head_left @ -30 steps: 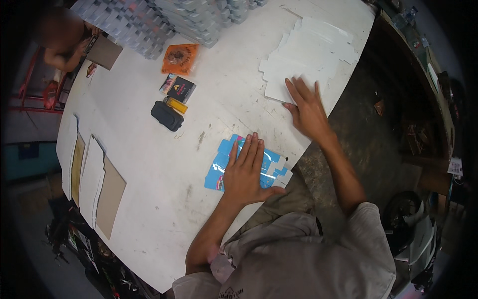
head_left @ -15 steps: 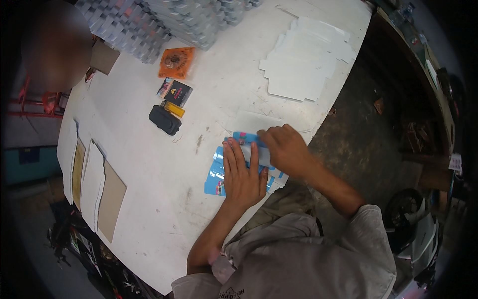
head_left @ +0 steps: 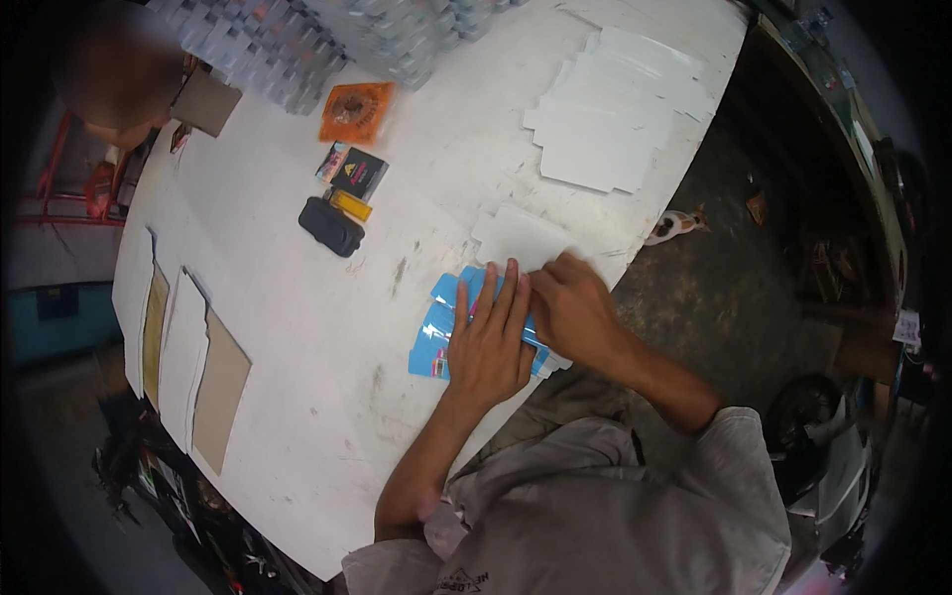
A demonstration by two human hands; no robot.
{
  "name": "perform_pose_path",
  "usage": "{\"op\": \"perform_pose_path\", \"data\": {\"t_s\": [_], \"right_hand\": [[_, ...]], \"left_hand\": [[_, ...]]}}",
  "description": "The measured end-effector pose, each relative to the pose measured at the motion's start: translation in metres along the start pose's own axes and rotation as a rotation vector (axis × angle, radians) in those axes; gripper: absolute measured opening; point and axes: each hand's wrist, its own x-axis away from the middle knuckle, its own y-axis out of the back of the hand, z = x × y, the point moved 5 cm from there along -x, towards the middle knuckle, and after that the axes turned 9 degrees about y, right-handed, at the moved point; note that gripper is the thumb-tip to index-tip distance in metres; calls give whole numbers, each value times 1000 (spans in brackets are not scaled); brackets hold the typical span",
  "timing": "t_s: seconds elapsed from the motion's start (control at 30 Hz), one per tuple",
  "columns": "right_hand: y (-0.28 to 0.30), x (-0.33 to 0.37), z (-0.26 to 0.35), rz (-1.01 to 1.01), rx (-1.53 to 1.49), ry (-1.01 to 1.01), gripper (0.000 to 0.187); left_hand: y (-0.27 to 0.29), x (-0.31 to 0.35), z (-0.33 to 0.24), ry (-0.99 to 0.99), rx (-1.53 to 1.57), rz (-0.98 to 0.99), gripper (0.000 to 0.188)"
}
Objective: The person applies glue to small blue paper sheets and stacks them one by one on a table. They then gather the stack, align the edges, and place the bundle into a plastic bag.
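Bench: white table, broad, scuffed. Far edge carries tall stacks of pale notched card pieces, tightly layered; closer detail is blurred.

Far right: loose pile of white die-cut blanks, plain faces up, lying flat. Whether these count as finished or waiting cannot be told. Left edge: brown cardboard sheet, flat, well apart from the hands.

Work zone, near edge: blue printed carton blank lies on the table under both hands, its left panels flat and glossy side up. A white card panel shows just beyond the fingers; any join to the blue blank is hidden.

Left hand: palm down, fingers extended and slightly apart, resting flat on the blue blank, not clamped. Right hand: fingers curled at the blank's right side, beside the left fingertips; cannot tell whether they pinch card.

Progress (judged): mid-step. Blue blank positioned; not made up into a closed box, so that piece looks unfinished.

Aside, clear of the work: orange packet, black case, yellow lighter.
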Motion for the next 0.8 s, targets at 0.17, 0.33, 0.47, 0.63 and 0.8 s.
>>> {"op": "perform_pose_path", "data": {"t_s": [0.17,0.33,0.47,0.63,0.8], "right_hand": [[-6,17,-10,-228,-200,150,42],[9,30,-25,-263,71,129,48],[8,29,-25,-208,15,107,51],[-1,23,-27,-112,-271,69,51],[12,5,-9,-255,248,307,46]], "left_hand": [[4,-1,0,-24,57,-2,73],[13,15,2,30,72,-8,79],[13,31,8,62,0,16,68],[18,23,6,2,-1,-13,53],[8,21,15,66,196,16,57]]}}
